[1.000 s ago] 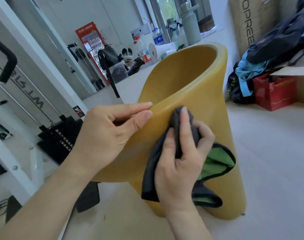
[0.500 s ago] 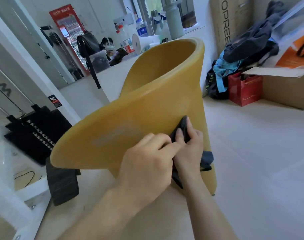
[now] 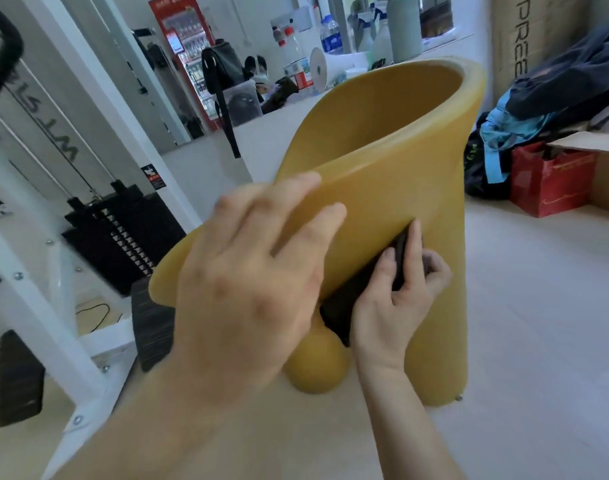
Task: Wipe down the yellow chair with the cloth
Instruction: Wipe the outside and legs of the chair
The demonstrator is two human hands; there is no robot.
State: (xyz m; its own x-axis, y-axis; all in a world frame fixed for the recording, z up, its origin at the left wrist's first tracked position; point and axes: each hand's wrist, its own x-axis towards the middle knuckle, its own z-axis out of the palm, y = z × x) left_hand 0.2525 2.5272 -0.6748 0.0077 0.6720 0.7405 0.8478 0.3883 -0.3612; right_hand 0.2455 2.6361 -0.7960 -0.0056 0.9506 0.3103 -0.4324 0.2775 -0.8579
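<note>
Yellow chair (image 3: 400, 161) | left hand (image 3: 254, 278) moved up, flat on edge | right hand (image 3: 396, 299) grip still presses cloth (image 3: 351, 299)

The left hand (image 3: 258, 271) lies flat on the near side of the yellow chair (image 3: 400, 140), fingers at its rim. Just to its right, the right hand (image 3: 393, 303) presses a dark cloth (image 3: 351, 303) against the chair's side. A red box (image 3: 549, 181) sits far right.

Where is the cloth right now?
In the head view, right of centre: the dark cloth is pressed under the right hand against the yellow chair.
</note>
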